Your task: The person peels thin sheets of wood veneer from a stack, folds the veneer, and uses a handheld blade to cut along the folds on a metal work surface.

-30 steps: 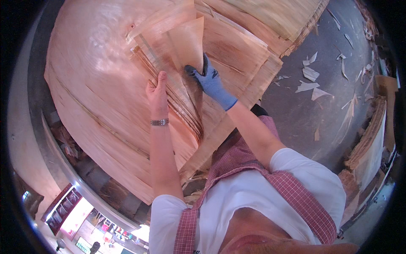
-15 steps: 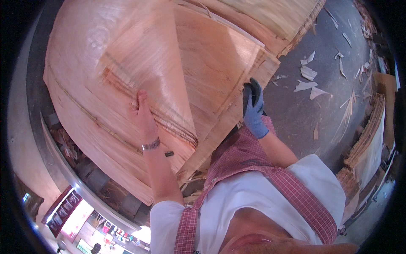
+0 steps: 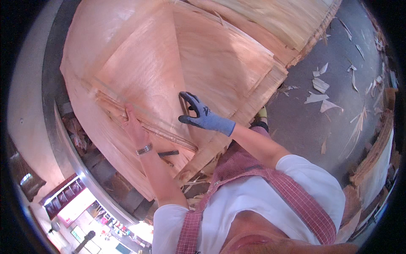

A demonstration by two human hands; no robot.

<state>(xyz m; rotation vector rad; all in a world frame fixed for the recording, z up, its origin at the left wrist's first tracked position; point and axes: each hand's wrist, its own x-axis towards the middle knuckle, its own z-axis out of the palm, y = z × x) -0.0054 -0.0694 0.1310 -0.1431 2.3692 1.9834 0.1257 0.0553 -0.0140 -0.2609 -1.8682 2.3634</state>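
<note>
My bare left hand (image 3: 135, 126), with a metal watch at the wrist, is closed on the layered edge of a bundle of wood veneer sheets (image 3: 146, 91). My right hand (image 3: 205, 116), in a blue glove with dark fingertips, is held above the sheets' slanting right edge. Its thumb and fingers are apart, holding nothing; whether they touch the veneer I cannot tell. Beneath the bundle spreads a broad stack of veneer (image 3: 224, 59). A short dark flat bar (image 3: 169, 153) lies on the stack beside my left forearm.
Another veneer pile (image 3: 292, 21) stands at the far right. Torn veneer scraps (image 3: 320, 86) litter the grey floor (image 3: 292, 131). Upright stacked sheets (image 3: 374, 152) stand along the right side. Broken pieces (image 3: 114, 186) lie below the stack's left edge, near a bright opening (image 3: 84, 207).
My right hand has moved left and forward from the stack's right edge to over the veneer sheets, its fingers spreading. My left hand stays on the layered edge. More of the dark bar shows.
</note>
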